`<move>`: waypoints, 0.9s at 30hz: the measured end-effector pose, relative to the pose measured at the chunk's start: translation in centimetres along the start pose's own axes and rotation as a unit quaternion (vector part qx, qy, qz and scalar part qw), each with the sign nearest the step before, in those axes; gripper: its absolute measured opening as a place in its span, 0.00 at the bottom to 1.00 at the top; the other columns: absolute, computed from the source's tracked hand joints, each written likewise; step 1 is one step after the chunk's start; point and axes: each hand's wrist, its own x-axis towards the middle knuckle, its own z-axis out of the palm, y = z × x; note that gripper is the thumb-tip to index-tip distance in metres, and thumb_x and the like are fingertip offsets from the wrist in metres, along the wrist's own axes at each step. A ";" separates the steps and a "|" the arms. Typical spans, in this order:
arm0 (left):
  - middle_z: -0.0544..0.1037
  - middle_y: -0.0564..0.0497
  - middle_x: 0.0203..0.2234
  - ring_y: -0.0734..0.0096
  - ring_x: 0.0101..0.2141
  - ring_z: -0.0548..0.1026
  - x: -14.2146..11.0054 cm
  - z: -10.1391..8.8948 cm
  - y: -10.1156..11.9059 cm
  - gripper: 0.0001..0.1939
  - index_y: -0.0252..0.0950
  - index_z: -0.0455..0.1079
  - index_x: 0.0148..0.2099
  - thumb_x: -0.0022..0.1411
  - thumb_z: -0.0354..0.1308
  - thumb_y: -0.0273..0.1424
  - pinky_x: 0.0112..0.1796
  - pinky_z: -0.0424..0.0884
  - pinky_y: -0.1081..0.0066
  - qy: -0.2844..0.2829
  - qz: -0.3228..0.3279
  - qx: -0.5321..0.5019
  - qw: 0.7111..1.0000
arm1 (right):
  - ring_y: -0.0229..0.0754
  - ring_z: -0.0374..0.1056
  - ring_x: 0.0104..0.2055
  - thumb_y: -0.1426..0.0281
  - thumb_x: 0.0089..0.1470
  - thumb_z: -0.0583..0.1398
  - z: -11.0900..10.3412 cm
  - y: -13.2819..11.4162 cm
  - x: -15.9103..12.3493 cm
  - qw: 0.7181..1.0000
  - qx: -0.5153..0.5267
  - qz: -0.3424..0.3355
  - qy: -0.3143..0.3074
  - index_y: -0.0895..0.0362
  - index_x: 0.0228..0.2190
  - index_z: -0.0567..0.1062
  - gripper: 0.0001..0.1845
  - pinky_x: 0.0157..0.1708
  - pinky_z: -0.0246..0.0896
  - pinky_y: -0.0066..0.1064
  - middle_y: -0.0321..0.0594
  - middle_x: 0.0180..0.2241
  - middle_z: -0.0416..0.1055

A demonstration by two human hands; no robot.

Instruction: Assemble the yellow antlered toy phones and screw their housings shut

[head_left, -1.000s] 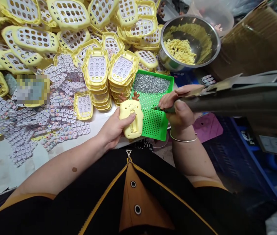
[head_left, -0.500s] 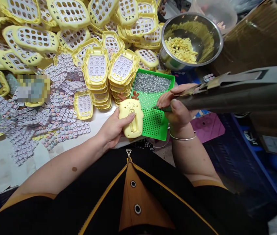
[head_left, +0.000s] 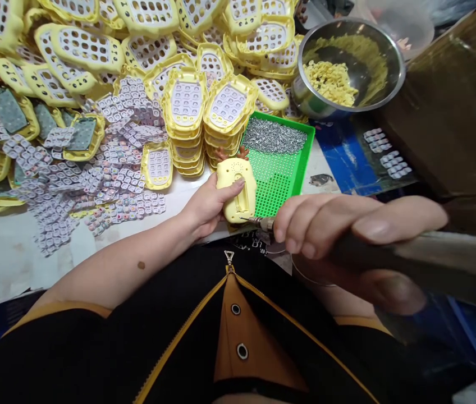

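Observation:
My left hand (head_left: 206,205) is closed around a yellow toy phone (head_left: 234,175) with brown antlers, its back facing up and the thumb lying by the long slot in it. Wrapped around a power screwdriver (head_left: 444,258), my right hand (head_left: 326,224) is to the right of the toy. The screwdriver's thin bit reaches the lower part of the toy's back, near a corner hole; I cannot tell whether it sits in the hole. Behind the toy, a green perforated tray (head_left: 282,188) holds a heap of small silvery screws (head_left: 274,136).
Stacked yellow half-shells (head_left: 185,106) with keypads stand behind the toy. Loose keypad sheets (head_left: 82,185) and shells with green circuit boards (head_left: 84,134) spread leftward. A steel bowl (head_left: 393,92) of small yellow pieces stands at the back right, beside a cardboard box (head_left: 444,112).
My right hand has brought the screwdriver from over the green tray down and toward me, its bit now at the toy's lower back. My left hand still holds the toy. The view has shifted.

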 end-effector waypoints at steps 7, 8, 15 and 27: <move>0.79 0.47 0.40 0.68 0.34 0.77 -0.2 0.1 -0.4 0.20 0.38 0.66 0.53 0.58 0.64 0.28 0.37 0.74 0.66 -0.001 0.019 -0.008 1.000 | 0.38 0.68 0.21 0.66 0.54 0.62 1.3 1.8 0.4 0.997 0.029 -0.039 -0.059 0.52 0.41 0.76 0.11 0.23 0.71 0.32 0.32 0.20 0.68; 0.79 0.47 0.40 0.67 0.35 0.77 -0.2 0.1 -0.4 0.21 0.37 0.66 0.53 0.58 0.64 0.28 0.38 0.74 0.66 0.002 0.022 -0.011 1.000 | 0.38 0.68 0.21 0.66 0.54 0.62 1.4 2.0 0.4 0.997 0.025 -0.043 -0.058 0.52 0.41 0.75 0.11 0.23 0.71 0.32 0.32 0.20 0.68; 0.79 0.45 0.42 0.64 0.40 0.77 0.2 0.4 -0.7 0.22 0.35 0.67 0.54 0.56 0.63 0.25 0.46 0.72 0.62 0.014 0.040 -0.020 0.999 | 0.36 0.69 0.21 0.64 0.53 0.64 1.8 2.7 0.6 0.994 0.015 -0.023 -0.103 0.51 0.34 0.73 0.07 0.24 0.70 0.30 0.30 0.20 0.69; 0.79 0.43 0.44 0.63 0.41 0.77 0.2 0.3 -0.7 0.21 0.34 0.66 0.53 0.57 0.63 0.25 0.45 0.72 0.63 0.002 0.035 -0.015 0.999 | 0.37 0.69 0.21 0.67 0.53 0.62 1.6 2.7 0.7 0.990 0.038 -0.044 -0.127 0.55 0.37 0.75 0.09 0.22 0.70 0.31 0.32 0.19 0.68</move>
